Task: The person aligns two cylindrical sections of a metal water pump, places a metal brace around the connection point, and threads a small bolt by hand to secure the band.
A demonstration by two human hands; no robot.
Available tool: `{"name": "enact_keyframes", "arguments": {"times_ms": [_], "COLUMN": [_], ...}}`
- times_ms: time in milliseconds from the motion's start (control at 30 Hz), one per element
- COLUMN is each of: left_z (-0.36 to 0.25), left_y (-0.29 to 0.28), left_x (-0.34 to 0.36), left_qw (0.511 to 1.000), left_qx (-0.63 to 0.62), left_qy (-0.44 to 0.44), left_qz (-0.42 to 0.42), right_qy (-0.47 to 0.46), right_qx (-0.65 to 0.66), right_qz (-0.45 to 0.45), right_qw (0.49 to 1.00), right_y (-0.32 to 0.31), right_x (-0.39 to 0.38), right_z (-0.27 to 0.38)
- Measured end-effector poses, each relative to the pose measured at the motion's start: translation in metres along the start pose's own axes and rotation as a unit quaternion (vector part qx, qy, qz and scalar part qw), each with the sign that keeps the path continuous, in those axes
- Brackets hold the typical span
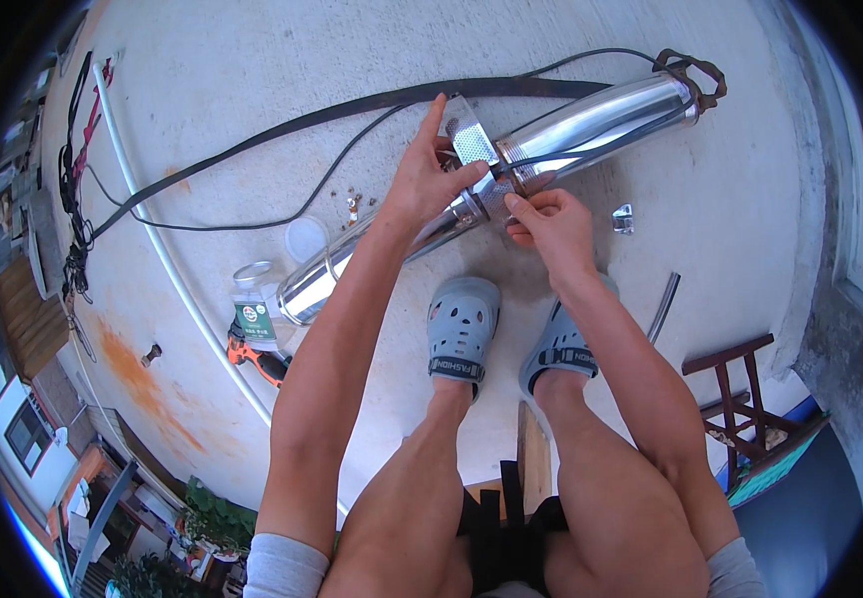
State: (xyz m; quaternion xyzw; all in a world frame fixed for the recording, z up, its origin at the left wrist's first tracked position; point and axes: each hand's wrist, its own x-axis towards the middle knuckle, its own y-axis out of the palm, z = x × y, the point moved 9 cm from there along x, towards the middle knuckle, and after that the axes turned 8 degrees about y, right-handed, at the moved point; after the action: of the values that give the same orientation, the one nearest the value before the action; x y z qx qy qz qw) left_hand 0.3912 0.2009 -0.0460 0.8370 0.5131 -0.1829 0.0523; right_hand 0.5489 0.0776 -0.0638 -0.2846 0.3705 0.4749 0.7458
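A long shiny steel cylinder assembly, like a submersible pump, lies slantwise on the concrete, with a left section (pixel 307 289) and a right section (pixel 606 115). Around its middle joint sits a perforated metal screen (pixel 496 197), and a perforated metal plate (pixel 471 138) stands up beside it. My left hand (pixel 430 181) has its thumb and bent fingers on the plate, index finger stretched out. Below the joint, my right hand (pixel 559 224) is closed, thumb and forefinger pinched at the screen's edge; what they pinch is hidden. A black cable (pixel 576 154) runs along the right section.
Left of the cylinder lie small screws (pixel 354 206), a round lid (pixel 306 239), a clear jar (pixel 254 307), an orange-black tool (pixel 255 359) and a white pipe (pixel 157 239). A black strap (pixel 302 122) crosses behind. Rightward are crumpled foil (pixel 623 219), a metal rod (pixel 664 307) and a wooden stool (pixel 735 399).
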Motion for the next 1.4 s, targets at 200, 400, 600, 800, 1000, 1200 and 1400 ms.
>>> {"name": "enact_keyframes", "arguments": {"times_ms": [200,400,600,800,1000,1200,1400], "left_z": [0.001,0.004,0.003,-0.004,-0.005,0.001,0.010], "left_y": [0.000,-0.006,-0.012,-0.008,-0.009,-0.008,-0.030], "left_x": [-0.001,-0.001,-0.010,-0.011,-0.008,-0.009,-0.001], "left_qw": [0.994,0.988,0.978,0.972,0.970,0.984,0.978], "left_qx": [0.102,0.120,0.141,0.159,0.186,0.158,0.188], "left_qy": [0.030,0.099,0.103,0.137,0.125,0.041,0.024], "left_qz": [0.039,-0.022,-0.110,-0.110,-0.095,-0.066,-0.092], "right_qy": [-0.025,-0.040,-0.034,-0.037,-0.054,-0.052,-0.016], "right_qx": [0.011,-0.001,-0.050,-0.051,-0.052,-0.050,-0.069], "right_qz": [0.025,0.025,0.024,0.033,0.035,-0.001,0.004], "right_qw": [0.999,0.999,0.998,0.997,0.997,0.997,0.997], "right_y": [0.004,0.007,0.004,0.004,0.007,0.000,-0.003], "right_x": [0.005,0.006,0.003,0.004,0.005,0.001,0.003], "right_z": [-0.002,0.000,0.008,0.005,0.007,0.005,-0.012]}}
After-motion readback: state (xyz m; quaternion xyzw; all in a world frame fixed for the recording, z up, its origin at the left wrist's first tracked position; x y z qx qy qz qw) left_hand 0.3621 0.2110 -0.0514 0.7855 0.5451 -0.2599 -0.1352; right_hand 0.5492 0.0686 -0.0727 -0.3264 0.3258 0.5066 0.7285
